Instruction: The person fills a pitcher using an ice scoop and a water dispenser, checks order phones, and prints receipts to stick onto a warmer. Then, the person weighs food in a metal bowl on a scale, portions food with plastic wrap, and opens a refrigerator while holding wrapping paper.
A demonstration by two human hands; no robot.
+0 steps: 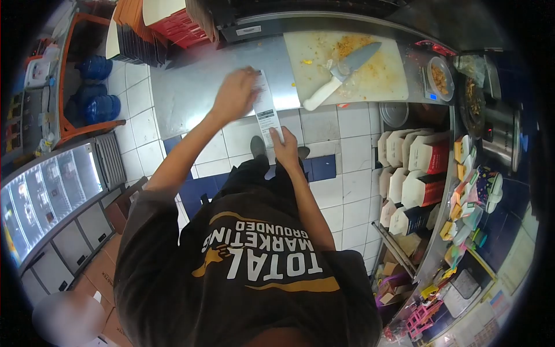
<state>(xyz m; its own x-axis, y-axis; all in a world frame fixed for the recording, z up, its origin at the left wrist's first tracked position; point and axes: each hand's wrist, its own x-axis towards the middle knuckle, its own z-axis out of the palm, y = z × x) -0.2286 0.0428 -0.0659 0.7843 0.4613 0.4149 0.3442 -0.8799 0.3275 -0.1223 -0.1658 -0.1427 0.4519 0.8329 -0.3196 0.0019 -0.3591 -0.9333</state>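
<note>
A long printed paper receipt is stretched out in front of my body, just off the front edge of the steel counter. My right hand pinches its lower end, thumb on top of the paper. At the upper end, my left hand has its curled fingers against the left edge of the receipt; this hand is slightly blurred. To the right of the receipt, a knife with a white handle lies across a white cutting board among brown crumbs.
The steel counter runs ahead of me, with stacked folded cartons at its back left. A bowl of food pieces rests on a scale at the right. Open takeaway boxes fill a shelf below. Blue water jugs stand at left.
</note>
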